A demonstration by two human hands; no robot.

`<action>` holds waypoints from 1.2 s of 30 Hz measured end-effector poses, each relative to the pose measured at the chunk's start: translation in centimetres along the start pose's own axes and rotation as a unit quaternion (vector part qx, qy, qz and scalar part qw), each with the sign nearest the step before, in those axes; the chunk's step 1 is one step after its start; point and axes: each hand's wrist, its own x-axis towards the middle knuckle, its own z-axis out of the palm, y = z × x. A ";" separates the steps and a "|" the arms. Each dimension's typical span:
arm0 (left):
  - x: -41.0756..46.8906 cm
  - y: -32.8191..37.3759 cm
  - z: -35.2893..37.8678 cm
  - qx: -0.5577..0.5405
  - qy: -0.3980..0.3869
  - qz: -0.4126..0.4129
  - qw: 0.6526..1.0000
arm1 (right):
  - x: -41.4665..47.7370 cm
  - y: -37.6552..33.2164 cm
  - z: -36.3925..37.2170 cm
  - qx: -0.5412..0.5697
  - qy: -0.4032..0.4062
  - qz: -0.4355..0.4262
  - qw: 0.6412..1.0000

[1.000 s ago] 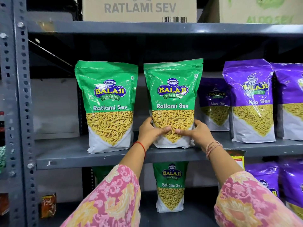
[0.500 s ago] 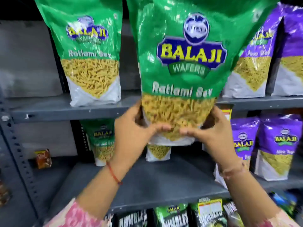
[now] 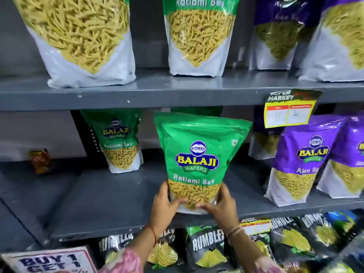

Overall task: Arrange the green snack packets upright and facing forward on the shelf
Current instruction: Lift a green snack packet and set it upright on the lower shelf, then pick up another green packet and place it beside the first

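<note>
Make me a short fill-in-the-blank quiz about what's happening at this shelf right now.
1. Both hands grip the held Ratlami Sev packet near its ____.
2. The packets right of it, labelled Aloo Sev, are ____ in colour.
3. The bags on the shelf below read ____.
4. The left hand wears a ____ thread at the wrist.

Missing words: bottom; purple; Rumbles; red

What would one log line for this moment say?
left hand: holding green packet | right hand: same packet | packet: upright, facing forward, middle shelf
</note>
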 end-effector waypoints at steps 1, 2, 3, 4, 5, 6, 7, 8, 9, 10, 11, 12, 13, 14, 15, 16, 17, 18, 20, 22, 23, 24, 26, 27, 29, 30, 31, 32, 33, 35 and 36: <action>1.5 -0.5 0.4 -0.001 0.000 -0.007 1.000 | 1.2 0.6 0.3 -0.003 0.006 -0.002 1.000; 2.9 -1.1 0.9 -0.005 -0.004 -0.018 1.000 | 2.5 1.3 0.7 -0.005 0.007 0.000 1.000; 4.3 -1.7 1.3 -0.010 -0.009 -0.028 1.000 | 3.8 2.0 0.9 -0.007 0.006 0.004 1.000; 5.6 -2.3 1.7 -0.017 -0.015 -0.038 0.999 | 4.8 2.6 1.2 -0.006 0.004 0.008 1.000; 6.5 -3.0 2.0 -0.023 -0.021 -0.047 0.998 | 5.6 3.3 1.4 -0.006 0.004 0.012 1.000; 7.2 -3.6 2.3 -0.026 -0.025 -0.054 0.998 | 6.1 3.8 1.7 -0.004 0.005 0.015 1.000; 7.6 -4.2 2.6 -0.024 -0.028 -0.061 0.997 | 6.4 4.5 1.9 -0.004 0.009 0.020 1.000; 7.8 -4.8 2.9 -0.021 -0.029 -0.067 0.997 | 6.5 5.2 2.1 -0.002 0.012 0.023 1.000; 7.8 -5.2 3.1 -0.021 -0.031 -0.069 0.997 | 6.5 5.6 2.2 -0.001 0.016 0.025 1.000; 7.8 -5.4 3.3 -0.020 -0.031 -0.069 0.997 | 6.4 5.9 2.2 0.001 0.016 0.029 0.999; 7.7 -5.4 3.3 -0.018 -0.032 -0.069 0.997 | 6.4 5.9 2.2 -0.002 0.014 0.036 0.999; 7.6 -5.2 3.2 -0.013 -0.036 -0.069 0.997 | 6.2 5.7 2.2 -0.003 0.006 0.046 0.999; 7.3 -5.0 3.0 -0.004 -0.042 -0.069 0.997 | 6.0 5.5 2.1 -0.009 0.001 0.057 0.998; 6.9 -4.6 2.7 0.011 -0.050 -0.067 0.996 | 5.6 5.1 2.1 0.001 0.000 0.061 0.998; 6.3 -4.2 2.3 0.028 -0.057 -0.067 0.996 | 5.0 4.6 2.0 0.000 0.011 0.058 0.998; 5.5 -3.8 1.9 0.040 -0.057 -0.066 0.995 | 4.2 3.9 2.1 -0.010 0.035 0.050 0.998; 4.5 -3.2 1.3 0.044 -0.045 -0.061 0.996 | 3.1 2.9 2.2 -0.052 0.061 0.027 0.996; 3.5 -2.4 0.6 0.044 -0.015 -0.053 0.997 | 1.9 2.0 2.3 -0.091 0.082 -0.013 0.992; 1.7 0.2 -1.1 0.023 0.094 -0.025 0.995 | -0.1 -0.6 2.9 -0.096 0.101 -0.110 0.984; 0.7 3.9 -3.4 -0.053 0.202 0.033 0.977 | -0.9 -4.5 3.6 -0.053 0.109 -0.205 0.971; 0.6 6.2 -4.9 -0.097 0.246 0.072 0.962 | -0.8 -7.1 3.8 -0.029 0.111 -0.256 0.960; 0.7 8.7 -6.5 -0.132 0.288 0.120 0.941 | -0.5 -9.9 4.0 -0.007 0.114 -0.309 0.944; 1.4 13.3 -9.8 -0.143 0.357 0.220 0.896 | 0.7 -15.9 4.1 0.044 0.115 -0.393 0.911; 1.7 15.7 -11.5 -0.125 0.380 0.267 0.877 | 1.4 -19.1 4.2 0.084 0.107 -0.412 0.901; 2.6 19.4 -14.6 -0.064 0.408 0.323 0.852 | 3.0 -25.3 4.2 0.159 0.077 -0.404 0.897; 3.5 20.7 -16.2 -0.025 0.422 0.318 0.849 | 4.3 -28.0 4.3 0.171 0.058 -0.385 0.905; 4.7 21.7 -17.8 0.006 0.430 0.290 0.855 | 5.8 -30.1 4.4 0.162 0.038 -0.359 0.918; 5.7 22.7 -19.4 0.020 0.428 0.249 0.868 | 7.6 -31.8 4.6 0.142 0.012 -0.325 0.935; 6.7 23.4 -21.0 0.015 0.406 0.200 0.891 | 9.5 -33.0 4.8 0.125 -0.024 -0.276 0.953; 8.2 24.2 -23.4 -0.036 0.304 0.140 0.942 | 12.2 -34.2 5.5 0.144 -0.127 -0.151 0.970; 8.8 24.2 -24.0 -0.045 0.244 0.130 0.960 | 13.1 -34.2 5.9 0.167 -0.187 -0.090 0.964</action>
